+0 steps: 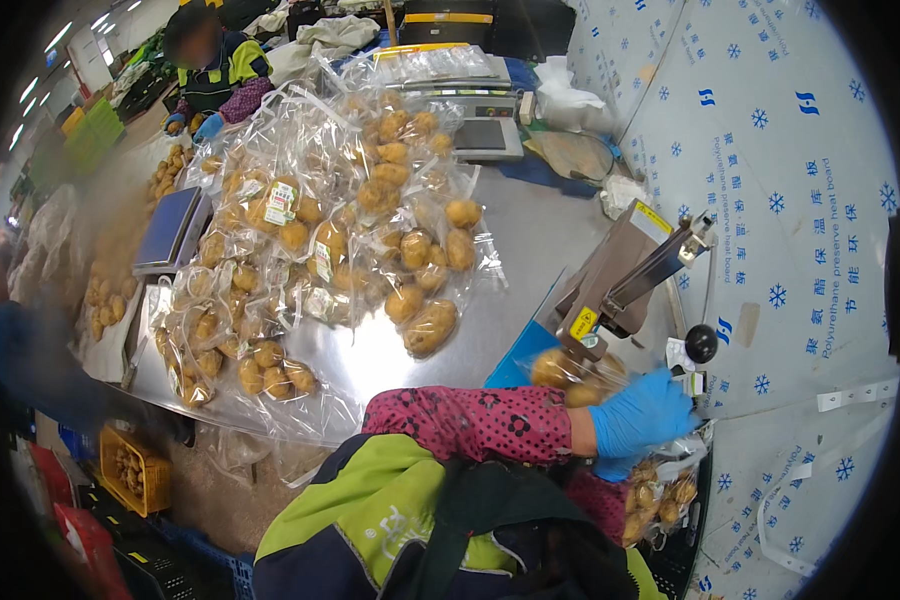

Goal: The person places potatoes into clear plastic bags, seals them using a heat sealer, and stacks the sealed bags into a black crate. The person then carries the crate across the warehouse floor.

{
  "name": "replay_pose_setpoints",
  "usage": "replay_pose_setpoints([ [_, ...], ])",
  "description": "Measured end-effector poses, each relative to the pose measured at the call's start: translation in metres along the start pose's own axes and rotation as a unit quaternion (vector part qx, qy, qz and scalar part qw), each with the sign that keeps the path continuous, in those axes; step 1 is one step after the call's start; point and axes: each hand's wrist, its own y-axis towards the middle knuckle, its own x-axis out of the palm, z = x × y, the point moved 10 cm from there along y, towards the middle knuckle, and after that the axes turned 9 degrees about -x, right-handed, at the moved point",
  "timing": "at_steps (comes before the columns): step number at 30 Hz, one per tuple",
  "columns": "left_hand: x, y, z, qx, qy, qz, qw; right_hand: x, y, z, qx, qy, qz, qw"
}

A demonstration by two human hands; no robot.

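Desk (510, 220): smooth metal, glossy under glare. Potato bags (315, 135): thin clear plastic, crinkled, shiny. Potatoes (432, 328): matt, mostly smooth skins. Lever machine (610, 265): low-sheen, like painted metal; ball knob (701, 343) glossy, plastic-looking. Gloves (660, 400) on hands (638, 418): thin, rubbery, faintly sheened. Oversleeve (470, 415): matt cloth. Wall panels (770, 255): smooth, slightly glossy.

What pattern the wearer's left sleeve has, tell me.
The left sleeve is dark pink with small dark dots and dark flowers, seen best in the head view.
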Motion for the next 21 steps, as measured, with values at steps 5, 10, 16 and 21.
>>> replay_pose_setpoints([
  [5,-0.087,-0.038,-0.101,-0.147,-0.305,0.103,0.935,-0.075,0.012,0.049,-0.013,0.004,-0.02,1.0],
  [10,-0.166,-0.253,-0.268,-0.51,0.247,0.315,0.762,-0.065,0.01,-0.007,-0.071,-0.127,-0.095,0.985],
  [16,-0.117,-0.388,-0.38,-0.667,-0.243,0.263,0.653,0.073,-0.067,-0.07,-0.04,0.014,-0.326,0.945],
  [21,-0.13,-0.267,-0.28,-0.54,-0.43,0.164,0.705,0.171,-0.144,-0.178,-0.234,0.11,-0.433,0.864],
])
